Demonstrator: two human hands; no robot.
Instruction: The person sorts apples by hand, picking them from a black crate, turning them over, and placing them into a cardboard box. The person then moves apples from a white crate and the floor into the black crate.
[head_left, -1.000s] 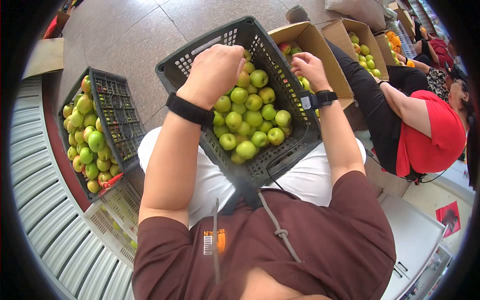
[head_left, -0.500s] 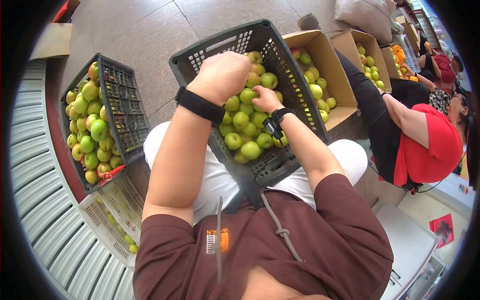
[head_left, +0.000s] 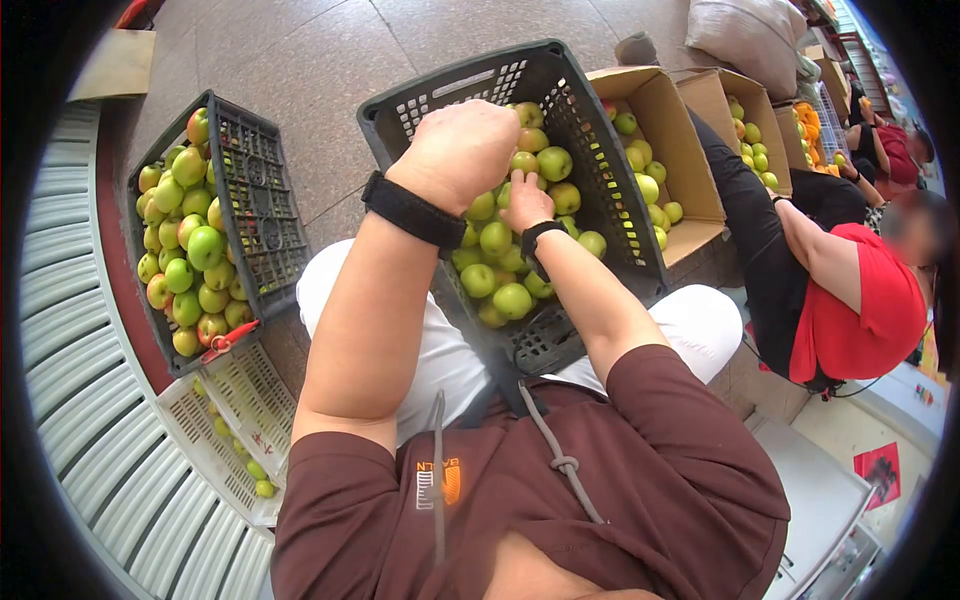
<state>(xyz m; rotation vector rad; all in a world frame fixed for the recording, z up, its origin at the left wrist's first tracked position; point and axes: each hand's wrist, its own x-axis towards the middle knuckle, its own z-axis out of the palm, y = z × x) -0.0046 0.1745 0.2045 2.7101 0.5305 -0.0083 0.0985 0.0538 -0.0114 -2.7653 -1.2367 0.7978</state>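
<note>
Head view: right hand (head_left: 527, 200) has moved from beside the cardboard box (head_left: 692, 165) into the black crate (head_left: 525, 55), so 2 hands meet over its apples (head_left: 511, 300). Left hand (head_left: 462, 140), towards the far-left corner: fingers curled together, contents hidden. Right fingertips at apples mid-crate; cannot tell whether they grip.

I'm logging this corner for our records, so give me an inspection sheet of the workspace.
Surface: speckled floor, with dark seams
Job's things: apples in the middle crate
Clutter: second apple crate, left, red item on it; open apple cartons, right
Hands: left above middle crate, underside hidden; right among apples, grip unclear
Cables: thin black cord near person in red
Surroundings: slatted grey structure, left; seated person in red, right
</note>
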